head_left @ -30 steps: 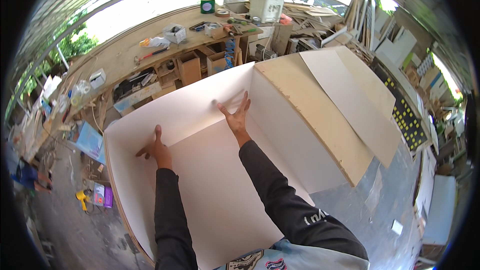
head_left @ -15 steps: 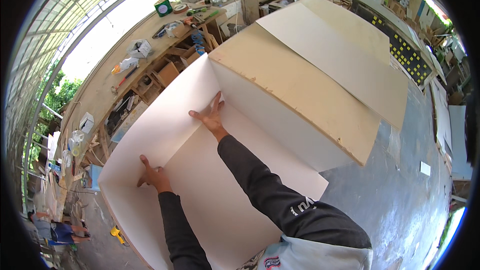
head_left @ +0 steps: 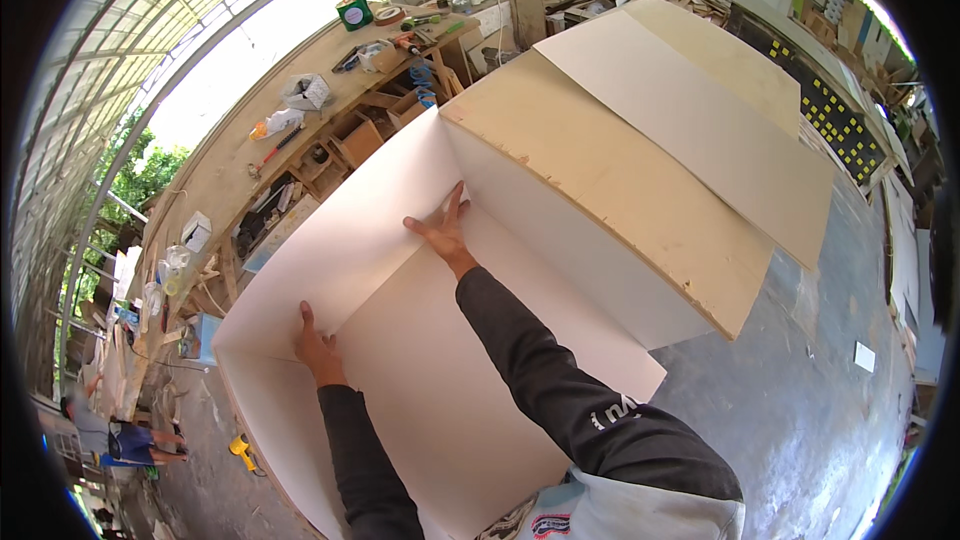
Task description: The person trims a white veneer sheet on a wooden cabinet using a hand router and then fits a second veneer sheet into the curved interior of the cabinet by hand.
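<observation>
Open-top box of smooth white flat panels (head_left: 430, 340), on grey floor (head_left: 780, 395) in front of wearer. L hand (head_left: 319, 350), thumb up, at L end of far wall (head_left: 350, 230); R hand (head_left: 442, 233) nr its R corner. Both hands' fingers spread, grasping nothing. Cluttered brown wooden worktop (head_left: 225, 155) behind.

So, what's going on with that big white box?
Someone has both bare hands inside the big white box, up against its far wall. The left hand is near the left end, and the right hand, fingers spread, is near the right corner. To the right, a pale sheet lies on a tan board.
</observation>
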